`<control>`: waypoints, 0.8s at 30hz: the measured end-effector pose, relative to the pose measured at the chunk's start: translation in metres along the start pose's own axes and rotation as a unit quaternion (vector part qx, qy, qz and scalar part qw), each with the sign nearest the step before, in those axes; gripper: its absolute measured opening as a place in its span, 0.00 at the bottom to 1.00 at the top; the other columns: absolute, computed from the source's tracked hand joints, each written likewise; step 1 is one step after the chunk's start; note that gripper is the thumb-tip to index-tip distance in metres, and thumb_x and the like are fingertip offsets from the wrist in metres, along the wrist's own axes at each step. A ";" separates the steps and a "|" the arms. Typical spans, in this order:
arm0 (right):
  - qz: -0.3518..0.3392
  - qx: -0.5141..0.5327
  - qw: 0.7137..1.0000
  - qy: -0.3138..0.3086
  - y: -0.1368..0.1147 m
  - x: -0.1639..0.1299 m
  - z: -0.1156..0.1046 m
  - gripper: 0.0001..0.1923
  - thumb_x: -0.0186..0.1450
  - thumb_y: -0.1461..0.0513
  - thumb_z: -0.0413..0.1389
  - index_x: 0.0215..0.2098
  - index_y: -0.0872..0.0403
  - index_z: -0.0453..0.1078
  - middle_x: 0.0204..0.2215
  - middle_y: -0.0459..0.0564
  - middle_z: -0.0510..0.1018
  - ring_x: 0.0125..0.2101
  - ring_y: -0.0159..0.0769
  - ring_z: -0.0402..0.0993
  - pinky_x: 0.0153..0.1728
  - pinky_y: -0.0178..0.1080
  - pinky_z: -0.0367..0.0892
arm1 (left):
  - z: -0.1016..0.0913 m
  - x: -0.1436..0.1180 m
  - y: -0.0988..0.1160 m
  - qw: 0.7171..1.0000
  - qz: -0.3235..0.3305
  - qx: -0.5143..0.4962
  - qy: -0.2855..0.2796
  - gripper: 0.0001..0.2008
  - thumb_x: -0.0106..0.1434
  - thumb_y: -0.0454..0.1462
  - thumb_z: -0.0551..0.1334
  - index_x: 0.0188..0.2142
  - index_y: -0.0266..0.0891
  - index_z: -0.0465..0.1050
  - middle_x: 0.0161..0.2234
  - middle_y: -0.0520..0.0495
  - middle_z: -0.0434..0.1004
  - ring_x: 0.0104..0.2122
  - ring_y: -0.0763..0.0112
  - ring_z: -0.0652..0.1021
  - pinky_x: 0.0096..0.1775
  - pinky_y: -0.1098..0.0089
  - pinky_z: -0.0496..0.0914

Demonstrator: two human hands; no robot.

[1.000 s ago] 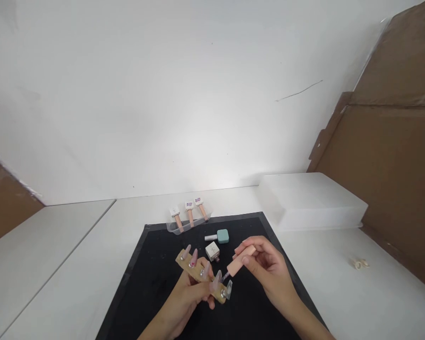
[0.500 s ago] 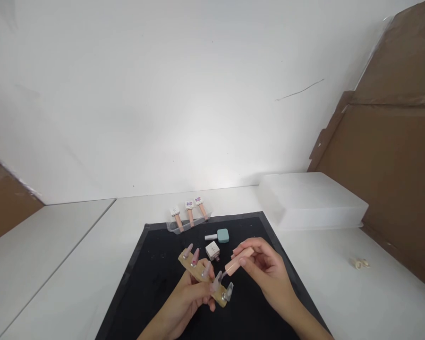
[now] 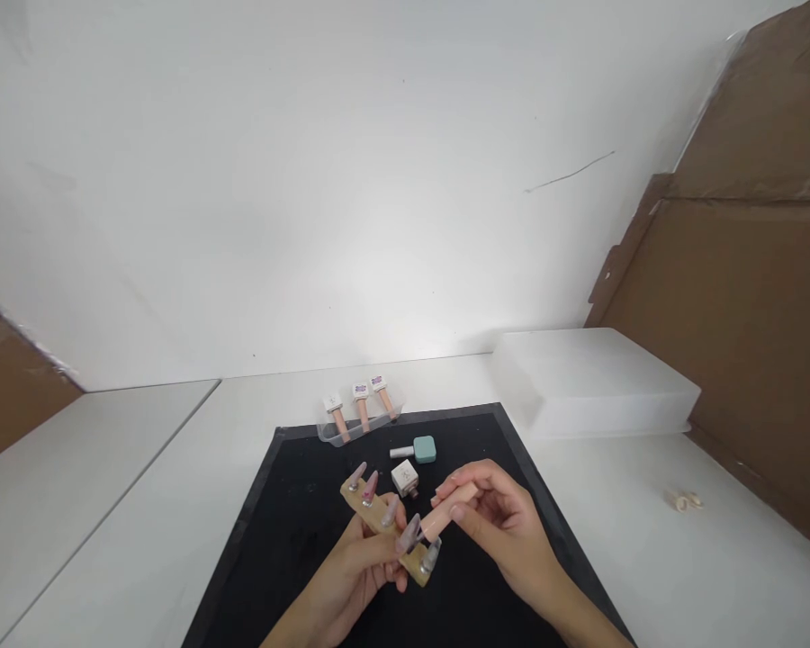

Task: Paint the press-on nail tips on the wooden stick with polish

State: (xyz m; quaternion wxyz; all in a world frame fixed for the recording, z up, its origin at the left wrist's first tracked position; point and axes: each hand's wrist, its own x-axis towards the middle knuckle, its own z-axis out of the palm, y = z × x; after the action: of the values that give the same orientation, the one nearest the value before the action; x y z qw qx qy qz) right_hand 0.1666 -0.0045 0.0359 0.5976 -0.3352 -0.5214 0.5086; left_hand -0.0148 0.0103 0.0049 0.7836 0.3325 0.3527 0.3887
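My left hand (image 3: 361, 569) is closed around a wooden nail-tip stand (image 3: 376, 513) that carries several press-on nails. One of them, a pink nail tip (image 3: 371, 487), stands near its far end. Between the thumb and fingers of my right hand (image 3: 503, 513) is a peach nail polish brush cap (image 3: 451, 511). Its brush end points down-left at a translucent nail tip (image 3: 410, 533) beside my left thumb; whether the bristles touch it I cannot tell. An uncapped white polish bottle (image 3: 404, 478) lies on the black mat just beyond my hands.
A green bottle with a silver cap (image 3: 424, 449) lies on the black mat (image 3: 297, 504). Behind it, a clear tray (image 3: 337, 439) holds three white bottles with peach caps. A white plastic box (image 3: 598, 378) stands at the right, with small beige rings (image 3: 683, 500) in front.
My right hand has moved slightly down and left with the brush cap, so its tip sits lower by the nail tip. The stand has tilted a little in my left hand.
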 end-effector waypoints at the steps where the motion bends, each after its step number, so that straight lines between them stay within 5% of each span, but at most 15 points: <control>1: 0.000 -0.008 1.000 0.000 0.000 0.000 0.000 0.05 0.59 0.60 0.61 0.33 0.51 0.71 0.30 0.49 0.79 0.32 0.37 0.77 0.34 0.38 0.73 | 0.000 0.000 0.000 1.000 -0.001 -0.001 -0.007 0.09 0.47 0.32 0.68 0.27 0.37 0.68 0.22 0.55 0.63 0.20 0.80 0.65 0.21 0.76 0.65; 24: -0.001 -0.002 0.998 0.063 0.015 0.006 -0.009 0.04 0.60 0.61 0.60 0.34 0.50 0.70 0.31 0.45 0.78 0.31 0.32 0.75 0.35 0.32 0.69 | -0.002 -0.002 0.000 1.000 -0.006 0.005 -0.006 0.10 0.47 0.33 0.68 0.26 0.37 0.68 0.21 0.55 0.64 0.19 0.80 0.66 0.20 0.78 0.66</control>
State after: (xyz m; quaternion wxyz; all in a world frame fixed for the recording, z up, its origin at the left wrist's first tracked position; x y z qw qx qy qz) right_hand 0.1709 0.0066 0.0218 0.6293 -0.3672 -0.4840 0.4846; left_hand -0.0171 0.0090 0.0043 0.7863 0.3366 0.3524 0.3799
